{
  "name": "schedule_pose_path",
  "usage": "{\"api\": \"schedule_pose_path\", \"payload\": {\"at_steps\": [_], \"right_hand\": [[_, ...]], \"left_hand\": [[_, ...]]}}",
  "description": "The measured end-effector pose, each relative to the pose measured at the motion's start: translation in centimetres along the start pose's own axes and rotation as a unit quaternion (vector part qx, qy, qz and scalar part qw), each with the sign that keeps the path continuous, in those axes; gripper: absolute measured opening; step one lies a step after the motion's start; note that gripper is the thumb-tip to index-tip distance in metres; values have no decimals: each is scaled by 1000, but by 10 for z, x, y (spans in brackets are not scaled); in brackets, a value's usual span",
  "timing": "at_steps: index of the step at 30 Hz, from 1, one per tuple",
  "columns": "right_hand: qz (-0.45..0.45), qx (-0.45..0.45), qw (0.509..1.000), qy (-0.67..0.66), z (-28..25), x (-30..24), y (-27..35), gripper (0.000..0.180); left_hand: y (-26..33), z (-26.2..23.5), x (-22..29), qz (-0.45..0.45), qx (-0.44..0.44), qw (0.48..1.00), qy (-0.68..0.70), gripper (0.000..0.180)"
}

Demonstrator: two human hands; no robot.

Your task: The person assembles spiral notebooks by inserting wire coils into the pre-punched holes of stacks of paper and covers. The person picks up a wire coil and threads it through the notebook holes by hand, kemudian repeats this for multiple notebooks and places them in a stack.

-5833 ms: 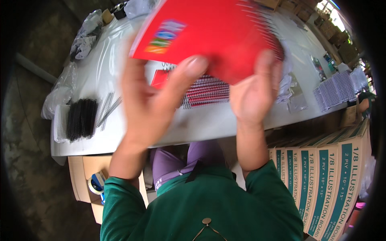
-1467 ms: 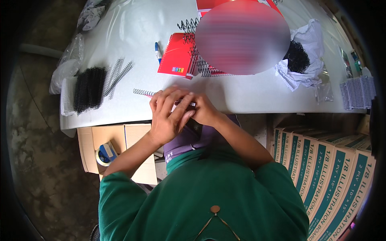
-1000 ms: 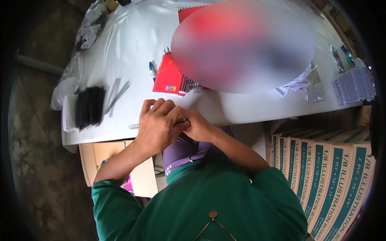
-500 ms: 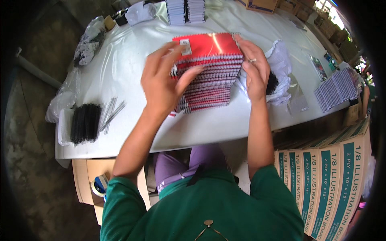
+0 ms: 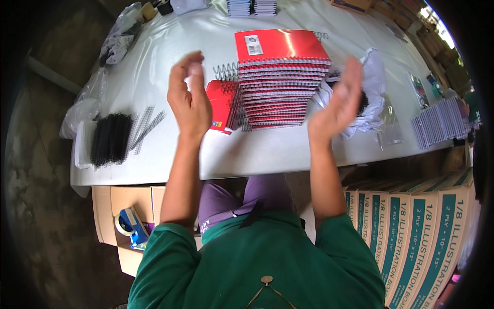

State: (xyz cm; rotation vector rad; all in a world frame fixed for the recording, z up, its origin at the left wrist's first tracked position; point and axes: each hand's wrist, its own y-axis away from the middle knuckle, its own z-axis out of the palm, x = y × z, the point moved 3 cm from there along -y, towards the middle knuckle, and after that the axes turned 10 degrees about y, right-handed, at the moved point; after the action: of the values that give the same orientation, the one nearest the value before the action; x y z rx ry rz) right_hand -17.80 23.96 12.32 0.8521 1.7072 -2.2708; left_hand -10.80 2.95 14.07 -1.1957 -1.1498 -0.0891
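Gaps left beside notebook stack (image 5: 283,87)
Left hand (image 5: 189,103) and right hand (image 5: 333,110) were spread beside it, table edge (image 5: 257,171) in front.

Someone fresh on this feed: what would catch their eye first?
The tall stack of red-covered, spiral-bound notebooks in the middle of the white-covered table, with the open left hand and open right hand to either side. Next, the row of large brown cardboard boxes with green bands at lower right, and the dense bundle of black spiral coils near the table's left corner.
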Motion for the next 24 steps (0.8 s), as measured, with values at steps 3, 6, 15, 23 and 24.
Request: {"api": "schedule_pose_path", "payload": {"at_steps": [3,6,15,23,24], "right_hand": [[-4,15,996,-86,-17,-25,43,45],[367,-321,844,-225,-31,-27,120,49],[693,-416,398,-433,19,-53,171,33],[342,-519,732,-281,38,-4,155,30],[322,-527,737,-273,40,-8,155,30]], "left_hand": [[49,-35,-44,20,-268,922,-280,50],[92,-52,-47,27,-338,872,-353,54],[77,-139,8,-260,-413,870,-64,55],[58,-209,-154,-209,-148,812,-524,41],[57,-207,-151,-169,-136,817,-534,37]]}}
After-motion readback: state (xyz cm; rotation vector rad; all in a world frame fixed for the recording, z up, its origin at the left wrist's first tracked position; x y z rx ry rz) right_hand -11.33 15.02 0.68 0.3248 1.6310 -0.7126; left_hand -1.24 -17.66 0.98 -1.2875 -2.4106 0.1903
